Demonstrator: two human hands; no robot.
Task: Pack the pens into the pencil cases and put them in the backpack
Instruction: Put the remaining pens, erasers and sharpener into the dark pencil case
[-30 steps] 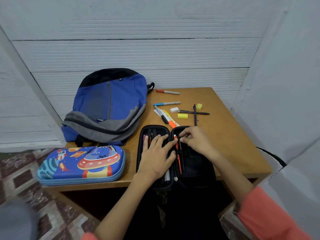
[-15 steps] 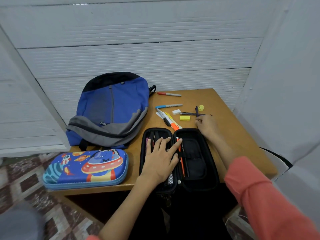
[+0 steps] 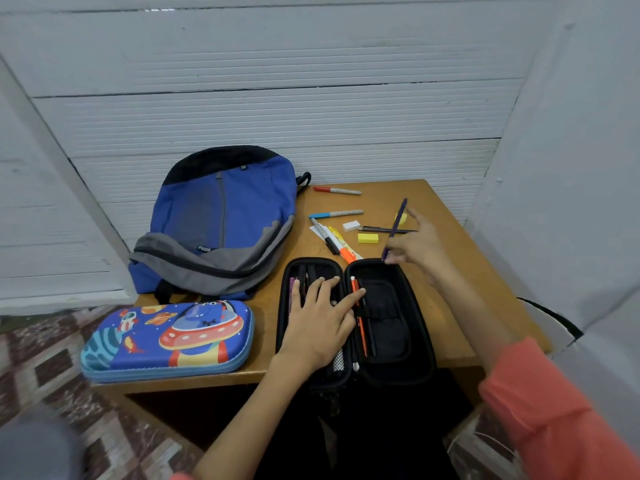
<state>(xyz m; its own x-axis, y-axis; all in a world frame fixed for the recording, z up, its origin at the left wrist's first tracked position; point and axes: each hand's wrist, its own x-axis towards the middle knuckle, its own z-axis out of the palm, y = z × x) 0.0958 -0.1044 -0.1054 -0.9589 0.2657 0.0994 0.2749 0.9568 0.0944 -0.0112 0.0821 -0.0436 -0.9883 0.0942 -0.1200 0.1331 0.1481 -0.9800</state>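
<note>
- table (image 3: 388,199): wood, smooth, with a soft sheen
- backpack (image 3: 221,223): blue and grey cloth, matt
- black pencil case (image 3: 388,323): matt fabric-covered shell, mesh pocket inside
- space-print pencil case (image 3: 166,337): moulded, embossed shell, slightly glossy
- purple pen (image 3: 394,230): smooth plastic
- wall (image 3: 277,126): ribbed panels, painted white, matt
- sleeve (image 3: 554,410): coral cloth, matt

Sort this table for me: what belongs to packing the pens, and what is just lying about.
Job: open black zip pencil case; blue space-print hard pencil case; blue and grey fabric backpack; purple pen pinched in the right hand; red-capped marker; blue-capped marker; orange-tipped highlighter; dark pen.
Lying about: white eraser; yellow block eraser; small yellow round item.
</note>
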